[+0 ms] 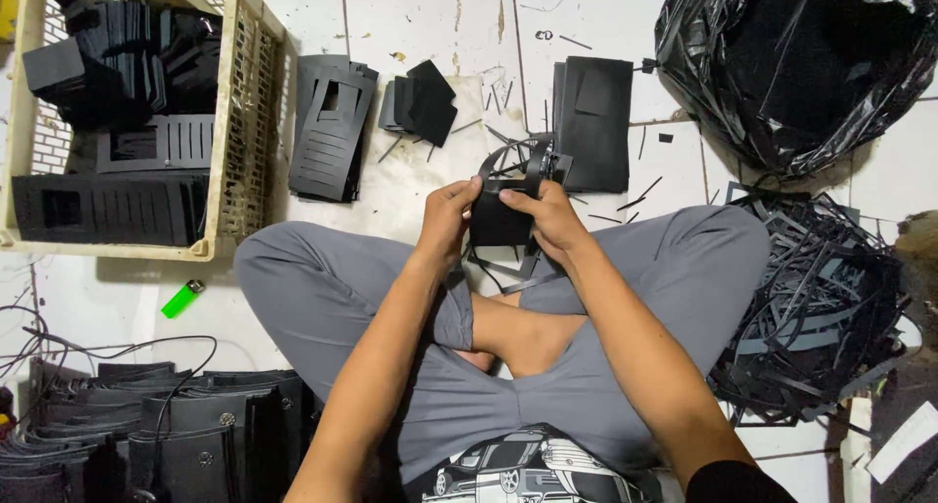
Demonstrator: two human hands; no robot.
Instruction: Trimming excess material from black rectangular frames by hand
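From my feed, the biggest container is the cream plastic crate [249, 93] at upper left, its lattice walls packed with black die-cut sheets, some slotted, some stacked on edge. Opposite it, at upper right, a glossy black plastic bag [791, 63] sits crumpled and open on the floor. Below the bag lies a tangled heap of black offcut strips [811, 317], thin and frame-like. At lower left I see a row of black pouches [186, 435] standing upright, with thin cables running over them.

The surface is a white tiled floor [410, 20], scuffed and littered with slivers. On it sit a slotted sheet pile [330, 132], a small stack of squares [422, 103] and a flat rectangular stack [594, 122]. A green lighter [182, 298] lies beside the person's knee.

The person sits cross-legged in grey trousers. My left hand [445, 220] and right hand [552, 220] both close their fingers around a black die-cut piece [500, 218], held above the crossed legs, with loose strips curling off its top and bottom.
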